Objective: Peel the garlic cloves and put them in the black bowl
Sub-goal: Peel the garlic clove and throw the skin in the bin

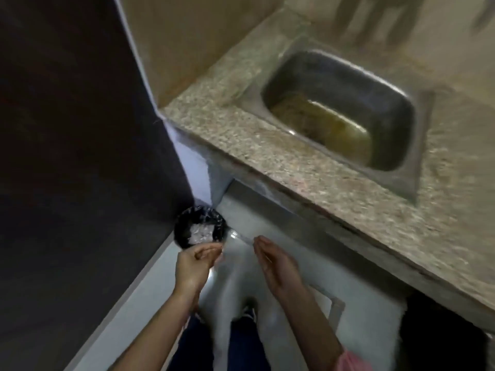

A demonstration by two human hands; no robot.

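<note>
A black round container [184,231] sits low in the corner by the dark wall, with whitish pieces [201,233] inside; blur hides what they are. My left hand [194,265] hovers just below and right of it, fingers loosely curled, with nothing visible in them. My right hand [276,263] is a short way to the right, palm turned inward and fingers straight. A thin pale sliver [266,257] lies against that palm. A faint clear streak [241,238] runs between the two hands. No whole garlic clove can be made out.
A speckled stone counter [267,145] runs across the upper right, with a steel sink [340,108] holding murky yellowish water. Its edge overhangs the pale floor [150,298]. A dark wall [67,156] fills the left. My legs in dark trousers [241,344] show at the bottom.
</note>
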